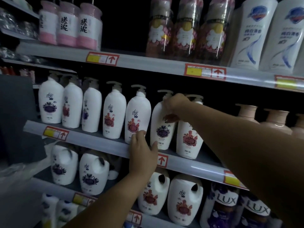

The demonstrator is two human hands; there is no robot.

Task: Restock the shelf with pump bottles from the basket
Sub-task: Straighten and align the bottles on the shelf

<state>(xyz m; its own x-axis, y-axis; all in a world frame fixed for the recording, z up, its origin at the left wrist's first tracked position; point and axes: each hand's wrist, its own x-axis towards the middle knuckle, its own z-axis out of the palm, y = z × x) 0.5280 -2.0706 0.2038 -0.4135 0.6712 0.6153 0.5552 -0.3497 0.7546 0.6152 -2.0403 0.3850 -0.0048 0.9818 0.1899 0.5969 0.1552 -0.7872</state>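
Several white pump bottles stand in a row on the middle shelf [92,140]. My right hand [175,104] reaches in from the right and grips the neck of a white pump bottle with a purple label [160,127], just under its pump. My left hand [143,153] rests at the shelf's front edge, fingers spread. Its fingertips touch the foot of the neighbouring pump bottle with a red label [137,117] and the purple-label bottle's base. The basket is out of view.
Another red-label bottle [189,139] stands right of the held one, and pink bottles [276,119] further right. Pink jars [69,25], wrapped bottles and white bottles [253,33] fill the upper shelf. White jugs [93,171] and LUX bottles [225,206] sit below. A dark panel [16,116] is at the left.
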